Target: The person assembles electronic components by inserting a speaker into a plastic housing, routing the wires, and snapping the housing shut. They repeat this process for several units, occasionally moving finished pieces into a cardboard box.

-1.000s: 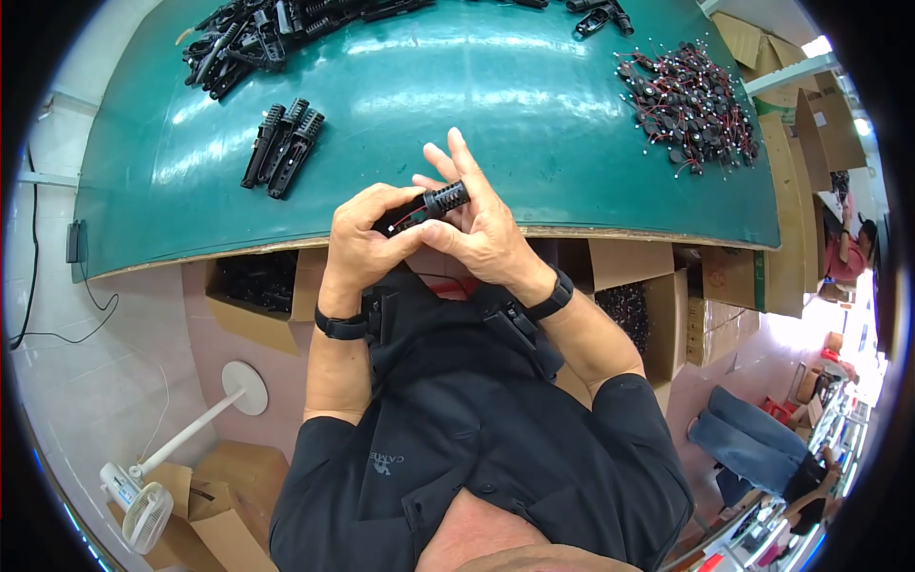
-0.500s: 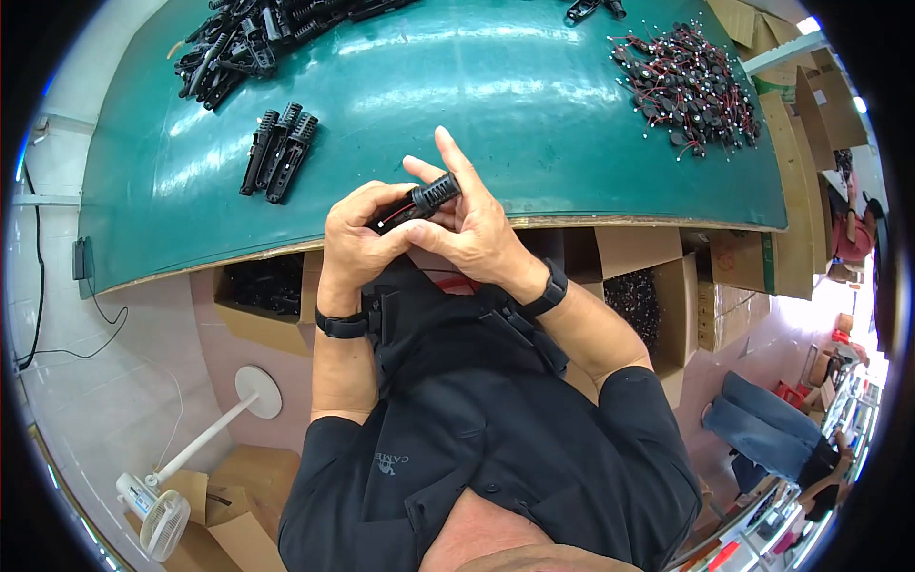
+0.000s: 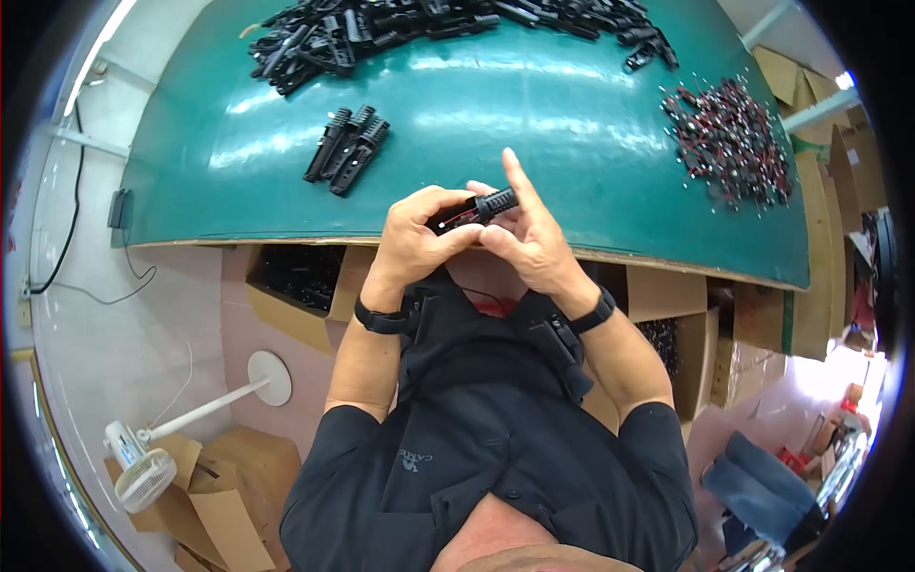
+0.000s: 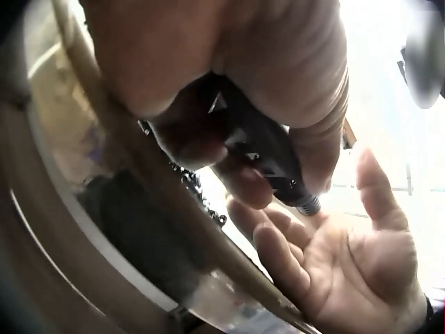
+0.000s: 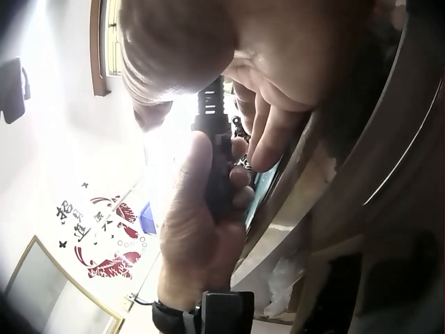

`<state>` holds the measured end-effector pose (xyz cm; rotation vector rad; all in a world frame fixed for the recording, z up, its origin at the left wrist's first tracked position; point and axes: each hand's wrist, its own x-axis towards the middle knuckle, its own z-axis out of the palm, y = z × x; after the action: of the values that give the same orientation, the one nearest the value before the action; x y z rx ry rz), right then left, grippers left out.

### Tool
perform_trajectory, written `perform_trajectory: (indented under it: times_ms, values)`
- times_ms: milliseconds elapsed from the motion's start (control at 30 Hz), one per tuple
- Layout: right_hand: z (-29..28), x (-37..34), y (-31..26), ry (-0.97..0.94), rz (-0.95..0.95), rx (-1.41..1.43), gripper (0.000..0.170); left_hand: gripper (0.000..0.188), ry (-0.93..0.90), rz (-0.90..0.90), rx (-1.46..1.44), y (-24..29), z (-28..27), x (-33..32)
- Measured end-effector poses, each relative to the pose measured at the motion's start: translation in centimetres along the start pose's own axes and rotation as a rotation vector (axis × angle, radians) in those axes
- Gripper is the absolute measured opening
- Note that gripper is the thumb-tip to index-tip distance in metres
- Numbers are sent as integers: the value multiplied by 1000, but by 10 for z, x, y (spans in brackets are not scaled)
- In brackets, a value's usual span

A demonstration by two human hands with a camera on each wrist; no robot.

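In the head view a black part (image 3: pixel 497 202) with a ribbed end and a short red wire is held above the table's front edge. My left hand (image 3: pixel 416 236) grips its plain end, thumb and fingers curled round it. The right hand (image 3: pixel 536 250) is at the ribbed end, its thumb near the part and its index finger pointing out straight. The left wrist view shows the black part (image 4: pixel 261 142) in the left hand, its tip by the right palm (image 4: pixel 348 268). In the right wrist view the left hand (image 5: pixel 198 229) grips the part (image 5: pixel 220 160) from below.
Several similar black parts (image 3: pixel 347 151) lie on the green table (image 3: pixel 457 143), left of the hands. A long heap of black parts (image 3: pixel 381 29) lies along the back. Wired round pieces (image 3: pixel 729 143) are piled at the right. Cardboard boxes (image 3: pixel 701 353) stand below the table edge.
The head view has shifted, so table and hands appear further right and more of the back heap shows. Both hands keep about the same hold, with the black part lying somewhat flatter.
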<state>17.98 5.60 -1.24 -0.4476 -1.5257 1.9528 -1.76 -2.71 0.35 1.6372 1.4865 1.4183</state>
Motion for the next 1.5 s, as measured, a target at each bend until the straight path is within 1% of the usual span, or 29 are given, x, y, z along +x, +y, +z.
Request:
perform_trajectory:
  times_ms: [67, 100, 133, 200, 233, 267, 333, 367, 467, 500, 533, 600, 633, 733, 800, 867, 933, 967, 1000, 1033, 1067, 1133, 1167, 1200, 1300, 1333, 1400, 1433, 1500]
  values:
    - [1, -3, -5, 66, 65, -12, 103, 37, 135, -74, 157, 12, -16, 5]
    - [0, -3, -5, 55, 61, -6, 103, 37, 199, -111, 232, 15, -22, 7]
    - [-1, -3, -6, 50, 76, -35, 100, 37, 207, -108, 241, 13, -29, 10]
    - [0, -2, -5, 45, 100, -94, 94, 37, 249, 26, 845, 0, -51, 18]
    - [2, -3, -3, 37, 92, -94, 94, 37, 268, 93, 1144, -7, -61, 19]
    - [2, -3, 0, 29, 105, -101, 91, 37, 283, 100, 1151, -15, -69, 21]
    - [0, -1, -1, 20, 130, -122, 86, 39, 203, -140, 1043, -37, -81, 25]
    - [0, -1, -5, 16, 122, -135, 86, 40, 161, -261, 977, -47, -86, 26]
    - [2, 2, -19, -51, 161, -243, 77, 44, 215, -279, 932, -65, -107, 31]
    - [1, 5, -26, -54, 160, -255, 77, 46, 233, -295, 911, -68, -109, 32]
    - [0, 10, -34, -92, 155, -341, 74, 46, 243, -291, 902, -71, -109, 32]
    - [-2, 26, -48, -171, 142, -510, 68, 48, 334, -250, 930, -64, -106, 24]
    - [-4, 36, -53, -175, 138, -520, 68, 49, 378, -230, 946, -60, -106, 19]
    - [-22, 81, -67, -225, -58, -994, 60, 52, 426, -174, 911, -46, -97, 4]
    - [-51, 128, -50, -126, -321, -1221, 56, 54, 444, -140, 881, -41, -83, -5]
    - [-86, 187, -36, -51, -290, -1383, 58, 54, 412, -49, 884, -37, -66, -11]
    - [-99, 234, -31, 80, -376, -1482, 55, 54, 399, -33, 871, -37, -59, -13]
    - [-109, 261, -22, 85, -377, -1489, 55, 54, 382, -22, 870, -38, -58, -13]
    - [-118, 286, -11, 139, -418, -1542, 55, 54, 362, -10, 869, -39, -59, -13]
    - [-122, 299, -5, 191, -455, -1593, 54, 54, 359, -5, 862, -39, -60, -14]
    - [-117, 303, -5, 195, -451, -1601, 54, 53, 366, -7, 852, -38, -60, -16]
    - [-107, 315, -10, 199, -238, -1615, 50, 51, 381, -2, 835, -37, -62, -13]
    - [-104, 317, -14, 201, -131, -1615, 48, 51, 380, 5, 830, -38, -62, -10]
    - [-103, 314, -18, 206, -127, -1619, 48, 51, 400, 11, 826, -38, -61, -10]
    - [-103, 287, -25, 172, 18, -1666, 33, 49, 414, 31, 817, -39, -63, -15]
    - [-103, 273, -30, 192, 33, -1664, 33, 49, 421, 47, 829, -41, -67, -17]
    - [-105, 232, -39, 106, -37, -1546, 29, 49, 408, 87, 839, -44, -63, -17]
    - [-106, 205, -43, 75, -64, -1486, 28, 49, 365, 104, 817, -39, -54, -15]
    - [-94, 144, -44, -24, -377, -1329, 32, 52, 309, 163, 810, -18, -38, -2]
